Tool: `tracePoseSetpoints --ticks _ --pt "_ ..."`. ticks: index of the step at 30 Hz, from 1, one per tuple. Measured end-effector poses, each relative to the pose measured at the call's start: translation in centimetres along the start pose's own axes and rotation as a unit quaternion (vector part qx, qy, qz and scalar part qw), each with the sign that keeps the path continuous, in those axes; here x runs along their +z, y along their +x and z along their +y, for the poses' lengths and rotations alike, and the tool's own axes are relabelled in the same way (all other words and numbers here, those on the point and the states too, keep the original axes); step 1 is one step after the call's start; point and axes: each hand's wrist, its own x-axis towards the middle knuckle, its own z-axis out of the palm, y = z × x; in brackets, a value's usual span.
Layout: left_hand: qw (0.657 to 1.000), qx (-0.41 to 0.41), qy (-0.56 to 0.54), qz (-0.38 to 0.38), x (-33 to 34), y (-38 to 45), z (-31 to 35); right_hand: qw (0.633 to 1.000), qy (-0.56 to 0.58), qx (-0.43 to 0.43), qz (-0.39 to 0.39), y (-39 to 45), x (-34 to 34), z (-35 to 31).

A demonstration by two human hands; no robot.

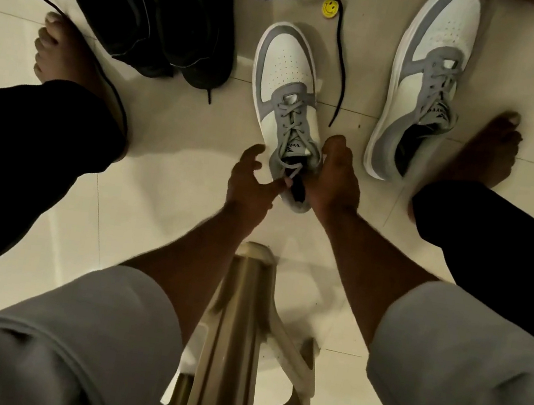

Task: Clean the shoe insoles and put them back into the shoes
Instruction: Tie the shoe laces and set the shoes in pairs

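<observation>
**tilefloor_tom:** ok so what are the hands actually on here?

**insole_ian:** The near white-and-grey sneaker [286, 101], the one in the middle of the tile floor [157, 186]. The right hand [333, 181] is wrapped around the heel side of it, fingers curled along the collar, so that one's clearly gripping the shoe. The left hand [251, 179] is at the other side of the heel with fingers spread and loose, thumb tip right by the lace ends at the opening. Can't tell if it's pinching anything or just touching.

**tilefloor_tom:** and the insole?

**insole_ian:** There's something dark in the shoe's opening between the two hands, could be the insole, too murky to call. Toe of that sneaker points away from the person, heel sits between the hands.

**tilefloor_tom:** other shoe?

**insole_ian:** The second white-and-grey sneaker [425, 84] lies off to the right, well apart from both hands, near a bare foot [481, 147]. A pair of black shoes [156, 9] sits upper left, with a loose black lace [342, 74] snaking across the floor beside the held sneaker. Yellow smiley badge [329, 7] past the toe. A beige plastic stool [248, 338] shows between the forearms.
</observation>
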Motion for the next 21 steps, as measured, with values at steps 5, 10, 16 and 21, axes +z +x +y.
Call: tracePoseSetpoints --ticks 5,10,16,21 --pt "0.983 0.092 0.157 -0.022 0.4 2.3 3.2 0.994 -0.011 0.092 -0.049 2.4 -0.1 -1.7" --pt "0.948 0.111 0.299 -0.016 0.1 2.1 6.0 0.991 -0.007 0.015 -0.129 1.5 -2.2 -1.4" --pt "0.897 0.241 0.369 0.028 2.0 -0.6 8.7 0.999 -0.048 0.006 0.007 0.4 -5.7 -1.6" --pt "0.885 0.293 0.361 0.005 5.4 -0.3 11.6 0.993 -0.030 0.047 0.108 1.9 -8.1 -0.4"
